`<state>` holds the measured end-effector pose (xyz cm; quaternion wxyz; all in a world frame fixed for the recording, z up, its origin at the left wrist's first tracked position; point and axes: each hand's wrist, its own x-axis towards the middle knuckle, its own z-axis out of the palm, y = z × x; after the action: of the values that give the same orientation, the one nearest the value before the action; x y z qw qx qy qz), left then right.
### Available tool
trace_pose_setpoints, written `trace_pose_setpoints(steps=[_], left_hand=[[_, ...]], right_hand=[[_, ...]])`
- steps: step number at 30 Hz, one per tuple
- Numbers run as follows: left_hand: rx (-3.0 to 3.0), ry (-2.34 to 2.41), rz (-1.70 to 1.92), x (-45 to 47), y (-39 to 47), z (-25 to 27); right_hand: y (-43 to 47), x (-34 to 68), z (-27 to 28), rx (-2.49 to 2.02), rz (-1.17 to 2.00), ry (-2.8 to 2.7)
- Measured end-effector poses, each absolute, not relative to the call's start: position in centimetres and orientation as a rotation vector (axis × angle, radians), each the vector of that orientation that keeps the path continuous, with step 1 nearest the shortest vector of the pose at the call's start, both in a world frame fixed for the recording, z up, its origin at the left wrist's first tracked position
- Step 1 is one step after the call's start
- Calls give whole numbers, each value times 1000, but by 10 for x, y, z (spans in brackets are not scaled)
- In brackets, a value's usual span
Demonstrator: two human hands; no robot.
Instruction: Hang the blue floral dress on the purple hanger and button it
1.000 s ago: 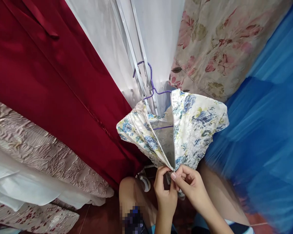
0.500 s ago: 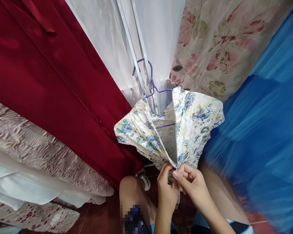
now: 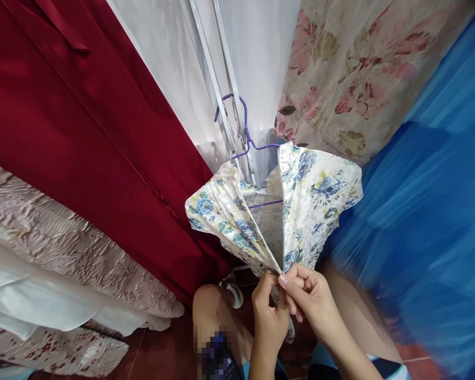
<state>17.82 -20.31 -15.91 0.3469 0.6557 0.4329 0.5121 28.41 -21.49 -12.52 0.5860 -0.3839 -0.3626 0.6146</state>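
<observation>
Head view: at the lower end of the flowered garment's (image 3: 320,195) open slit, the fingers of both hands are drawn together on the cloth. The right hand (image 3: 312,295) has its thumb pressed towards the bent forefinger, pinching the edges where the slit narrows to a point; whether a small zip pull sits in that pinch cannot be told. The left hand (image 3: 269,311) is just beside it, its fingers curled and closed on the cloth at the left of the same point, the two hands' fingertips practically meeting.

The garment, white with blue, green and yellow blooms, spreads above the hands, its slit parting widely towards the neck. Inside its shoulders is a purple hanger (image 3: 247,124), whose lower bar shows through the slit and whose hook rises above the neck beside pale metal bars (image 3: 206,58).

Beyond the garment's neck hangs white cloth (image 3: 261,63), with a cream pink-flowered fabric (image 3: 352,63) to the upper right. Blue gauzy fabric (image 3: 419,227) fills the garment's right side; deep red cloth (image 3: 103,142) runs along its left, with a textured beige-pink fabric (image 3: 67,248) farther left. Below the garment are the person's bare legs (image 3: 211,303), a partly pixelated dark phone-like object (image 3: 227,367) and reddish floor tiles (image 3: 152,348).
</observation>
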Motion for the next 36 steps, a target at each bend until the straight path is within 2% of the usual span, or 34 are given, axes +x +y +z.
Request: trace_pose_setpoints(steps=[19,32,36], left_hand=[[1663,1309,1417,186,-207,-166],[1653,1383,1356,186,-202,-210],[1525,1334,1478,173,-188,-189]], right_hand=[[-114,284,-6,-791,1098,-1015],[-87,287,30,-711,1017,-1117],[-99,288,23,-723,943,-1175]])
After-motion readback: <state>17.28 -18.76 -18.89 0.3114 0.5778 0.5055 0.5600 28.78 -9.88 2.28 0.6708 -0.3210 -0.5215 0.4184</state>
